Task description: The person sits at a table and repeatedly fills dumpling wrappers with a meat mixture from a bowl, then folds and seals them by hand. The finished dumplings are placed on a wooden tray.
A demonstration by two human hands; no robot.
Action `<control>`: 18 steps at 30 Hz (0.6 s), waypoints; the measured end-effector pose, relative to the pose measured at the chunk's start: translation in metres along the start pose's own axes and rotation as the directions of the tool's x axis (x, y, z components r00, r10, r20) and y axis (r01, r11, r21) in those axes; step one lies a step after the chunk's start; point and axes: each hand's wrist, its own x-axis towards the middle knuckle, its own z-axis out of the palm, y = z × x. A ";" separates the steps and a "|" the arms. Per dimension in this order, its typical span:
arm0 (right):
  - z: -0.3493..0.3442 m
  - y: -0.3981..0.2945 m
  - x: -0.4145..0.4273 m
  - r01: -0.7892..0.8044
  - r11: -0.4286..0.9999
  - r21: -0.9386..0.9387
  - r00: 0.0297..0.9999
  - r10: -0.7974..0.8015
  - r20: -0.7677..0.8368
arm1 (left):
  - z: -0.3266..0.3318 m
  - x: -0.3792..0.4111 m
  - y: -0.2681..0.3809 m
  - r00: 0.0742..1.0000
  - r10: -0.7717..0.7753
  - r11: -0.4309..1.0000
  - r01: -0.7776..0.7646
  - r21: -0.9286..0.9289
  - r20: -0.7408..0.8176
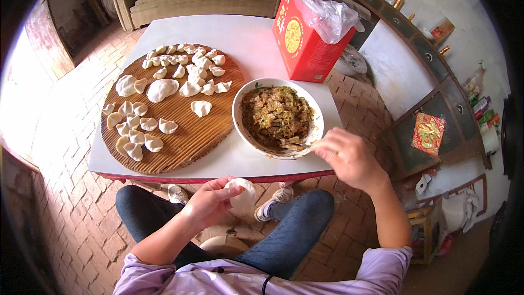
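Observation:
My left hand (213, 200) pinches a round dumpling wrapper (245, 195) between thumb and fingers, in front of the table edge. In my right hand (348, 153) is the handle of a metal spoon (300, 144), whose tip rests in chopped filling (278, 112) at the near right side of a white bowl (237, 125). Left of the bowl lies a round ridged board (196, 139) bearing many folded dumplings (153, 142). Two piles of flat wrappers (160, 90) sit near its middle, and a single piece of dough (201, 108) lies toward the right.
A red cardboard box (303, 45) with a clear plastic bag (327, 12) on top stands at the table's far right. The white table (258, 170) ends just before my knees. Behind it is a sofa (204, 2); a cabinet (430, 90) stands to the right.

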 end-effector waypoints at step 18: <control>0.027 0.022 -0.006 -0.310 0.457 0.834 0.783 0.621 -0.050 | 0.012 0.014 0.006 0.997 -0.038 0.993 0.046 -0.110 0.074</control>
